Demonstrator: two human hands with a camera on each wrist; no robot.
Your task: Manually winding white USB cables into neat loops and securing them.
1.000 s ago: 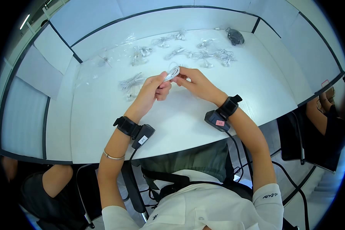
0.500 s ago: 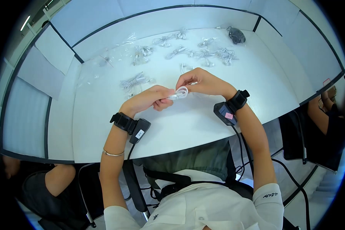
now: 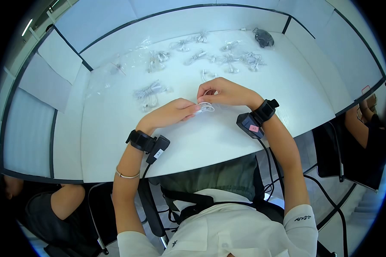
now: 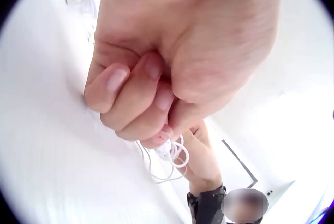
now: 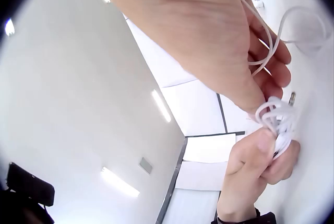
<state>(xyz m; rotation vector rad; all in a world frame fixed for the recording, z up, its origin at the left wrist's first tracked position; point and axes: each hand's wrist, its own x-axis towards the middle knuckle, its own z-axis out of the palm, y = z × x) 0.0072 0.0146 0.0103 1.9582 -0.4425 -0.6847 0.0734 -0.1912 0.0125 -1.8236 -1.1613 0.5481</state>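
Observation:
A small coil of white earphone cable (image 3: 207, 108) is between my two hands over the middle of the table. My left hand (image 3: 171, 113) pinches the coil between thumb and fingers; in the left wrist view its loops (image 4: 180, 153) stick out past the curled fingertips. Just right of it, my right hand (image 3: 227, 93) pinches the cable, and loose strands (image 5: 271, 41) run through its fingers in the right wrist view. A metal plug (image 5: 292, 97) pokes out of the coil. Earbuds (image 3: 208, 75) lie on the table beyond the right hand.
Several bundled white cables lie across the back of the table (image 3: 287, 94), one bundle (image 3: 150, 90) at the left. Clear plastic bags (image 3: 116, 73) are at the back left, a dark pouch (image 3: 263, 37) at the back right. Low partitions (image 3: 180, 23) enclose the table.
Both hands have come nearer to the body with the cable. The right hand has moved right, and the coil's loops now hang looser between the hands.

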